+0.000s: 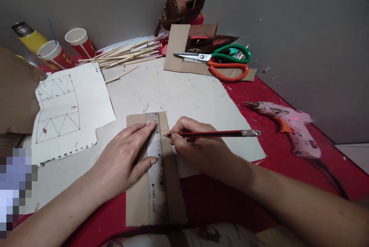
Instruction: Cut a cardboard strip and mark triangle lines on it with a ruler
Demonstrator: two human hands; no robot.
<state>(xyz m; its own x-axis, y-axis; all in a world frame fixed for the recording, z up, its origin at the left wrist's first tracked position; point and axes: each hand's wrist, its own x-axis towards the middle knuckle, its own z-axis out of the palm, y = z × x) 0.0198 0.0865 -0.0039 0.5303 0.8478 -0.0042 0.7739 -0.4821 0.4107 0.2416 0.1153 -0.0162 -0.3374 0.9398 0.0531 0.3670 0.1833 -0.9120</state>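
Right grip clasping a pencil, left grip spread flat over a ruler, cardboard underneath, glue gun off beyond the right grip.

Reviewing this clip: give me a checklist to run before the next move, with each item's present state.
1. Left hand steadying the ruler: ok, fingers and thumb rest on it.
2. Ruler lying on the brown cardboard: ok, lengthwise along it.
3. Right hand holding the pencil: ok, pointed end toward the ruler.
4. Pencil touching the cardboard: cannot tell; contact is unclear.
5. Scissors and glue gun apart from both hands: ok.
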